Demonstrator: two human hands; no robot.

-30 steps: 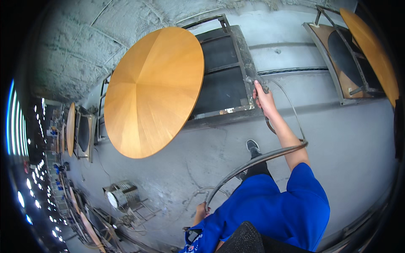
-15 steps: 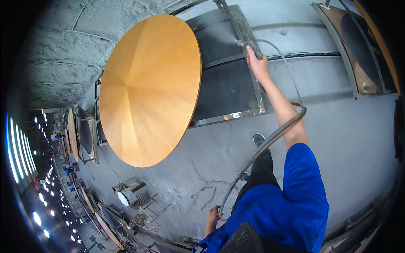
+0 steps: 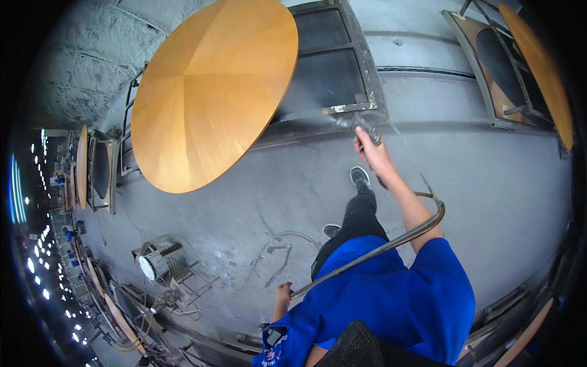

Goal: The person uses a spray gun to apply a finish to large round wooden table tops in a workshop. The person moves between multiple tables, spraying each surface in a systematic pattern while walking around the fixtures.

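My right hand (image 3: 372, 153) grips a spray gun (image 3: 361, 127), its nozzle toward a round wooden tabletop (image 3: 214, 92) with wedge-shaped veneer sections. Pale mist spreads from the nozzle toward the tabletop's right edge; gun and tabletop are apart. From the gun a thin line runs down to a thick grey-brown hose (image 3: 373, 248), which crosses in front of my body. At its lower end my left hand (image 3: 283, 292) is closed around the hose, its fingers partly hidden. The tabletop rests tilted on a dark metal frame (image 3: 373, 73).
More tabletops on frames stand at the far right (image 3: 538, 73) and on the left (image 3: 82, 165). A cylindrical lamp-like unit (image 3: 160, 260) sits on the floor at lower left, near a small metal rack (image 3: 192, 287). A loose hose (image 3: 263, 257) curves across the floor.
My right hand and the spray gun have come down toward me, from the frame's upper side to its near corner. My left hand has shifted left and slightly up with the hose. The view has shifted.
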